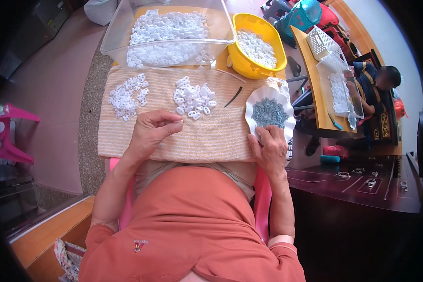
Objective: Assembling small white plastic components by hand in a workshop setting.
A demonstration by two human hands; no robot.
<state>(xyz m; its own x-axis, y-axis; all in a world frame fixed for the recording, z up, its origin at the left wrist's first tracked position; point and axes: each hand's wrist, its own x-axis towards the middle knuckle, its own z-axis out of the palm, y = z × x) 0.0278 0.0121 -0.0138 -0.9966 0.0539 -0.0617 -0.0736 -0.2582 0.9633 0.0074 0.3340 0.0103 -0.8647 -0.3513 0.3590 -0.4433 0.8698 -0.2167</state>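
My left hand (148,134) is over the striped towel (202,145), thumb and forefinger pinched on a small white plastic piece (180,121), mostly hidden by the fingertips. Just beyond it lies a loose pile of white oval plastic pieces (193,97) with holes. Another pile of small white pieces (126,97) is to the left. At the towel's right, my right hand (270,149) reaches over the near rim of a white scalloped dish (289,109). Its bent fingertips touch the small grey metal parts (269,112) inside, with the thumb apart from them.
Behind the towel stand a clear plastic bin (122,43) of white pieces and a yellow basin (279,42) of more. A dark thin strip (233,97) lies on the towel. At right, another person (373,89) sits at a wooden table (324,120). A pink stool (7,127) stands left.
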